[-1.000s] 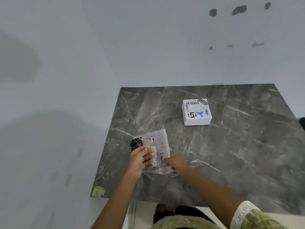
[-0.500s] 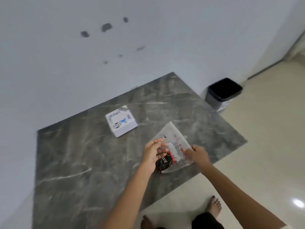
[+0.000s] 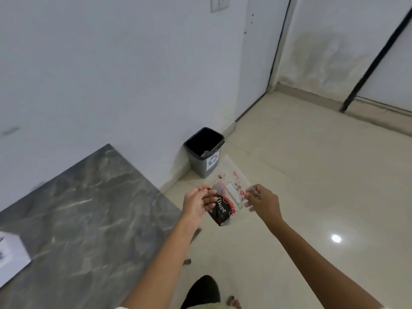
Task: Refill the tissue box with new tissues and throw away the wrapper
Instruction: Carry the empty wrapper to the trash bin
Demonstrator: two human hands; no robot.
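Observation:
The empty clear plastic wrapper [image 3: 231, 192], printed in red and black, hangs in the air past the table's right edge, above the floor. My left hand [image 3: 198, 202] grips its left side and my right hand [image 3: 263, 200] pinches its right edge. The white tissue box [image 3: 11, 253] sits on the dark marble table [image 3: 89, 208] at the far left, partly cut off by the frame. A grey waste bin [image 3: 205, 150] with a black liner stands open on the floor against the wall, beyond the wrapper.
Cream tiled floor [image 3: 312, 175] spreads to the right of the table. A white wall runs behind the table and bin, with a door frame farther right. My foot shows at the bottom edge.
The view has swung right, from the table to the bin. Both hands have carried the wrapper off the table and out over the floor, nearer the bin.

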